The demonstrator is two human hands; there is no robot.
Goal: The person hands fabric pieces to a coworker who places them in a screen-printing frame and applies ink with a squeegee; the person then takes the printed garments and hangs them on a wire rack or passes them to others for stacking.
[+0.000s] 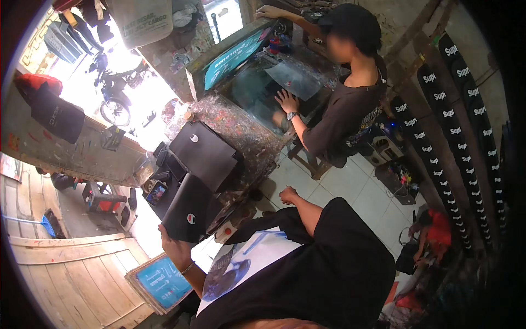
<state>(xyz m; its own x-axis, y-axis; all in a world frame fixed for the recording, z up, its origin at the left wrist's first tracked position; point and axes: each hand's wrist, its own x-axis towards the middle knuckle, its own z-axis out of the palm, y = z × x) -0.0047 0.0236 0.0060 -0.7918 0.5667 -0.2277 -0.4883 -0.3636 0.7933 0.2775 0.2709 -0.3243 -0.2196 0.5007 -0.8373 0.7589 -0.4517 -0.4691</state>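
Note:
My left hand (172,245) grips the near-left edge of a black sheet (197,203) with a small round logo, which curves up over a pile of dark material. Beyond it lies a similar black piece (203,152) with another emblem. My right hand (287,196) hangs beside the worktable over the tiled floor, fingers curled in with nothing visible in them. A small screen device (156,193) sits left of the black pieces. My printed shirt fills the lower middle.
A co-worker (353,118) leans over a glass-topped, paint-spattered table (263,137), one hand on the glass. Dark printed strips (430,142) stand at right, with a person in red (435,233) below. A motorbike (112,109) shows through the opening; a blue framed screen (161,282) rests lower left.

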